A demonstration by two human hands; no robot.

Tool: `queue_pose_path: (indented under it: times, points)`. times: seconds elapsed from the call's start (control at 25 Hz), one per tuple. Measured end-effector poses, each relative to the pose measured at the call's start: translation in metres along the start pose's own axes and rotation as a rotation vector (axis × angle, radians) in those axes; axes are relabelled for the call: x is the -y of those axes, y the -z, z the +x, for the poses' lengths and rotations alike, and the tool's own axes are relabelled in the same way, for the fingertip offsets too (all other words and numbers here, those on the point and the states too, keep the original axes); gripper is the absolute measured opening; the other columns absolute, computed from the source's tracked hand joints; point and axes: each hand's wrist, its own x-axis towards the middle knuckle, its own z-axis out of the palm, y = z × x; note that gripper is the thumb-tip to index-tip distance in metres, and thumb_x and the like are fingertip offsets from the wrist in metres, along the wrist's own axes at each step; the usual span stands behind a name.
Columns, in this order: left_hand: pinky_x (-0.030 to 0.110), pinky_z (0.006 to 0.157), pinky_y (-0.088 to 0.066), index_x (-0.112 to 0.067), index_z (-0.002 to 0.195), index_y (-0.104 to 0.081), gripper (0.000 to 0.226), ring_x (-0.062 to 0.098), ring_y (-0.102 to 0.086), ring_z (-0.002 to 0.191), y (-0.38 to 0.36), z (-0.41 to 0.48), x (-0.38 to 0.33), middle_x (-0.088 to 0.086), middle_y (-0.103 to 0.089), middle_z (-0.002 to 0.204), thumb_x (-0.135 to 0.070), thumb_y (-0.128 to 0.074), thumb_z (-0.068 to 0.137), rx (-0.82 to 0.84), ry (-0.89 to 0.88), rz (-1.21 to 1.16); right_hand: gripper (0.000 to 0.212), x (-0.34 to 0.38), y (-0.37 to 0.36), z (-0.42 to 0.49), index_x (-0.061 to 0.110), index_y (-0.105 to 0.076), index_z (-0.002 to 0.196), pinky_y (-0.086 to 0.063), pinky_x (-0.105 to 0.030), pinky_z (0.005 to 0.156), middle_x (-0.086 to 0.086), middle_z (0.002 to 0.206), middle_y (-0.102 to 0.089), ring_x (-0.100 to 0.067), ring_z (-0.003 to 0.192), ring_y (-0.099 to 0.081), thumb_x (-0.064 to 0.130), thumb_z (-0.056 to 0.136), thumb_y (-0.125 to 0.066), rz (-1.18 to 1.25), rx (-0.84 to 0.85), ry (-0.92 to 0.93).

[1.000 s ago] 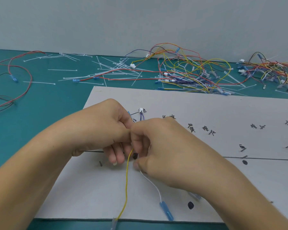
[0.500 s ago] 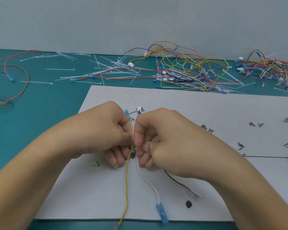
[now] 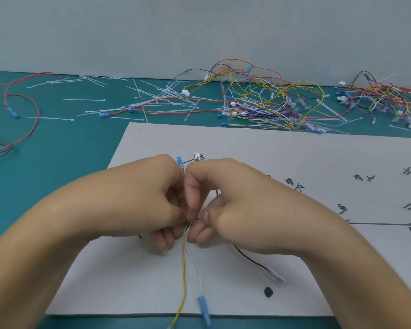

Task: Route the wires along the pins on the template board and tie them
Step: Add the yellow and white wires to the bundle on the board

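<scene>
Teal mat (image 3: 57, 148) under a plain grey wall; white template board (image 3: 271, 150) lies at centre to 3 o'clock of the head view. Loose white cable ties (image 3: 138, 100) scatter at 11 o'clock, a tangle of spare wire harnesses (image 3: 271, 103) at 1 o'clock, a second tangle (image 3: 384, 96) at 2 o'clock, red wires (image 3: 22, 108) at 10 o'clock.

Left hand (image 3: 138, 200) and right hand (image 3: 242, 210) meet at board centre, fingertips touching, both pinched on the same small bundle of wires. Yellow wire (image 3: 184, 269) and white wire (image 3: 196, 264) drop from the pinch toward 6 o'clock; white one ends in a blue terminal (image 3: 204, 309) at the board's near edge. Black wire (image 3: 249, 257) exits under the right hand toward 5 o'clock to a clear terminal (image 3: 274, 276). Another blue terminal (image 3: 179, 161) and a white connector (image 3: 197, 156) poke out at 12 o'clock just above the knuckles. Pins under the hands are hidden; a small dark pin (image 3: 140, 236) shows beside the left fingers.

Judged step: gathering wires at a junction, likely ready for tying. Whether a tie is already on, cannot tell. Next move likely needs one hand keeping the bundle pinched while the other cinches a tie.
</scene>
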Motion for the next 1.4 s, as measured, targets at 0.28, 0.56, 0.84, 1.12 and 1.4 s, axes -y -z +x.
queue_pose_path:
  times: [0.28, 0.56, 0.84, 1.12, 1.4]
  points:
    - [0.044, 0.071, -0.064, -0.023, 0.083, -0.069, 0.025, 0.011, -0.074, 0.057, -0.005, -0.012, -0.012, -0.005, -0.076, 0.067, -0.036, -0.079, 0.065, -0.016, 0.077, 0.177, 0.035, -0.002, 0.000, 0.003, 0.020, -0.054, 0.086, -0.062, -0.057, 0.077, -0.013, 0.099, -0.066, -0.035, 0.087, -0.077, -0.005, 0.062, -0.051, 0.175, -0.013, -0.041]
    - [0.034, 0.061, -0.062, -0.028, 0.072, -0.064, 0.015, 0.006, -0.066, 0.053, -0.020, -0.009, -0.015, -0.019, -0.069, 0.061, -0.031, -0.075, 0.063, -0.216, 0.075, 0.355, 0.037, 0.003, 0.002, 0.002, 0.016, -0.053, 0.079, -0.064, -0.055, 0.077, -0.024, 0.089, -0.069, -0.032, 0.076, -0.078, -0.015, 0.073, -0.033, 0.261, -0.047, -0.088]
    - [0.040, 0.062, -0.063, -0.029, 0.076, -0.065, 0.025, 0.005, -0.067, 0.050, -0.013, -0.011, -0.011, -0.018, -0.070, 0.066, -0.036, -0.064, 0.052, -0.158, 0.117, 0.288, 0.030, -0.001, 0.000, 0.006, 0.020, -0.064, 0.084, -0.047, -0.023, 0.042, -0.003, 0.080, -0.067, -0.005, 0.050, -0.064, -0.004, 0.082, -0.046, -0.036, -0.182, -0.056]
    - [0.034, 0.051, -0.062, -0.033, 0.084, -0.071, 0.021, 0.013, -0.069, 0.050, -0.004, -0.009, -0.008, -0.003, -0.071, 0.062, -0.034, -0.060, 0.066, -0.073, 0.094, 0.225, 0.005, -0.005, 0.004, 0.008, 0.029, -0.074, 0.079, -0.037, -0.013, 0.048, 0.009, 0.082, -0.070, 0.004, 0.062, -0.056, 0.025, 0.079, -0.077, -0.248, -0.206, -0.013]
    - [0.050, 0.061, -0.062, -0.047, 0.085, -0.076, 0.025, 0.017, -0.058, 0.053, 0.009, -0.008, -0.001, -0.004, -0.066, 0.062, -0.054, -0.059, 0.068, -0.015, 0.032, 0.278, 0.003, -0.006, -0.001, 0.009, 0.033, -0.079, 0.083, -0.047, -0.013, 0.064, 0.013, 0.084, -0.068, 0.001, 0.082, -0.060, 0.034, 0.080, -0.080, -0.296, -0.147, -0.027]
